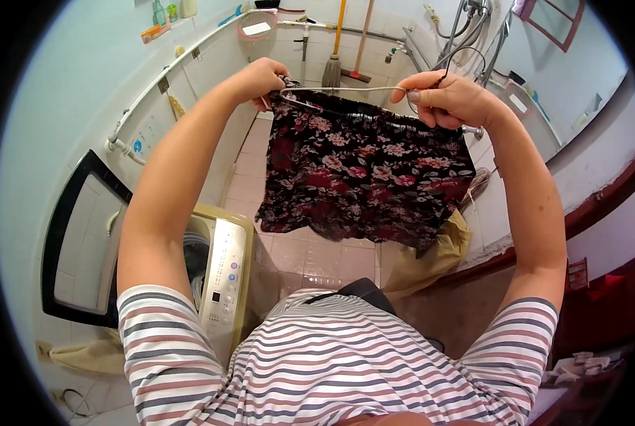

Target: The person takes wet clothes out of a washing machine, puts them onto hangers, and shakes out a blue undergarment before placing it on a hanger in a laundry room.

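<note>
left hand [262, 79] and right hand [456, 99] stand well apart: the left, at eleven o'clock, is curled on the upper corner of a dark floral garment [367, 167], while the right, between one and two, pinches a thin wire hanger [346, 89] near its hook. the garment hangs between them, just off centre toward one o'clock, its gathered waist below the wire. because the hanger's bent end lies bare beside the left fingers, it could snag the cloth or spring free if that grip loosens. slack in the waist might let one side slide off, and the lower hem, close to the yellowish cloth [438, 252] near four o'clock, could brush it or drop onto the shiny, perhaps wet floor [324, 259]. lowering the left elbow might knock the washing machine [221, 277] at eight o'clock.
</note>
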A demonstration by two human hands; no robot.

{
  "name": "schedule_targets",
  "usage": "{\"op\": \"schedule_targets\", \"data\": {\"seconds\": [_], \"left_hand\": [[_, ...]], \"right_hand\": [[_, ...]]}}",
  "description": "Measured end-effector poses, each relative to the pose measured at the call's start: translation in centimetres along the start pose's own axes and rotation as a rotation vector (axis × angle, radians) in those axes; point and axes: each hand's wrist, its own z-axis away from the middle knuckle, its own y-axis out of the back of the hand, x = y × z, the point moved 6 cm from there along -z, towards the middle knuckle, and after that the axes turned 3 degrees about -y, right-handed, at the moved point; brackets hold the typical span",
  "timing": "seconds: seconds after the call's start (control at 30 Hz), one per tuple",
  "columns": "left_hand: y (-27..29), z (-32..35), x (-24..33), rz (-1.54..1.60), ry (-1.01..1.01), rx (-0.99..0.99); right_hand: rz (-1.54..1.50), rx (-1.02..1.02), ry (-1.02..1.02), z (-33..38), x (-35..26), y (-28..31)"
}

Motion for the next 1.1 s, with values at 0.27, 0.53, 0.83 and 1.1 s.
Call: {"op": "schedule_targets", "data": {"seconds": [0.27,0.53,0.83,1.1], "left_hand": [[-1.3,0.0,2.1,-0.079,-0.06,-0.139],[-7.1,1.4,4.7,-0.38,-0.405,-0.04],[-8.8,8.9,3.7,-0.283,-0.502,0.417],[-6.1,10.0,-3.1,-0.126,-0.455,0.658]], "right_hand": [[-0.077,0.016,-0.126,-2.2,0.5,0.1],[-0.159,-0.021,-0.149,-2.6,4.0,-4.0],[-0.147,0.074,0.063,-0.5,8.4,-3.2],[-0.222,0.304,-0.146,4.6,25.1,-7.7]]}}
